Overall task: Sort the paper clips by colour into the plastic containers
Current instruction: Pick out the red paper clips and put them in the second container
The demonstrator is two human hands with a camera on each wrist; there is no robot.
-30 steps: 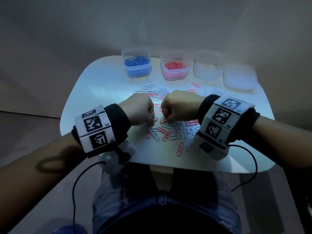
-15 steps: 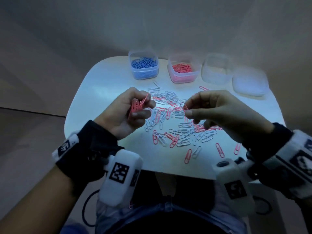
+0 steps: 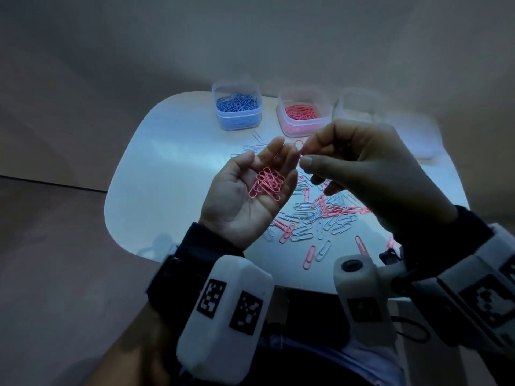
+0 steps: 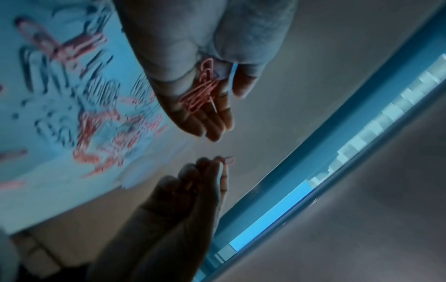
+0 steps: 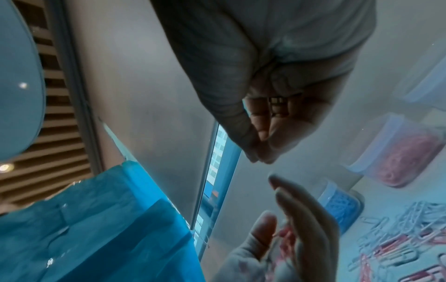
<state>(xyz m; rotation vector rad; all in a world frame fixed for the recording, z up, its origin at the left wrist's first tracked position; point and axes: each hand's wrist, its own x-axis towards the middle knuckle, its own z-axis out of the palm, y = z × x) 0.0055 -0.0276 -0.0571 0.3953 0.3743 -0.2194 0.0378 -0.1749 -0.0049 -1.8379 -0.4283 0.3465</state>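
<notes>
The right hand (image 3: 370, 174) hides part of the empty container (image 3: 359, 107); the loose clips (image 4: 79, 106) are blurred in the left wrist view.

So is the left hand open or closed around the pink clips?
Open: the left hand lies palm up, fingers nearly straight, with the pink clips loose on the palm.

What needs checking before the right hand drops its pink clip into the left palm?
1. Right hand pinches one pink clip: ok.
2. Left hand palm up, fingers open: ok.
3. Pink bunch lying in the palm: ok.
4. Bunch is all pink, no white mixed in: ok in the head view.
5. Pink container open and unblocked: ok.
6. Room left in the palm for more: cannot tell.
</notes>
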